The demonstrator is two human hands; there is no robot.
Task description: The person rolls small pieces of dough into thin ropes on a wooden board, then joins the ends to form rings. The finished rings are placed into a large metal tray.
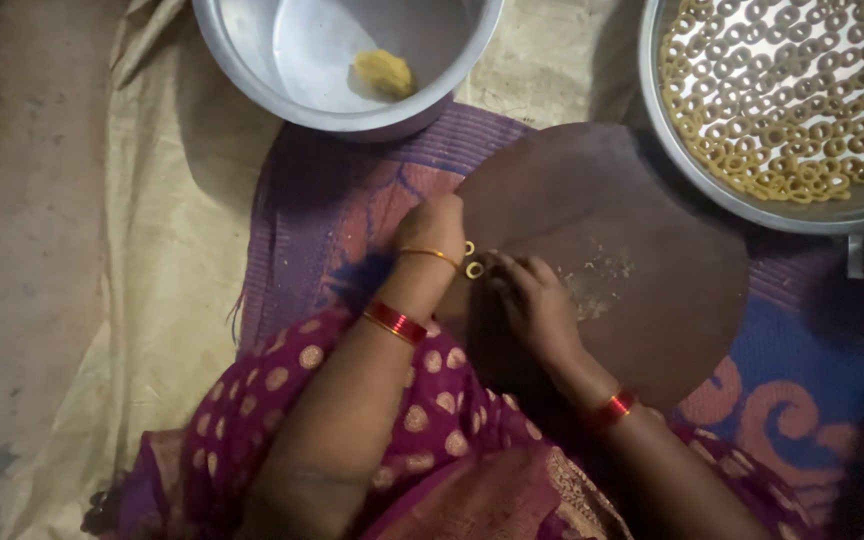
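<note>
On round brown board (632, 200) — small dough rings (472, 262) pinched between left hand (432, 228) and right hand (532, 300), fingers closed together on them.

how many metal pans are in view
2. One round metal pan is at top centre-left, holding a yellow dough lump. The other, a wide metal tray, is at top right, filled with dough rings and cut off by the frame edge.

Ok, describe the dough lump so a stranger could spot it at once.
Start at the round dark board where the left hand and right hand shape small dough rings. Go up and left to the metal bowl. The yellow dough lump lies alone inside, unlike the many finished rings filling the tray.
</note>
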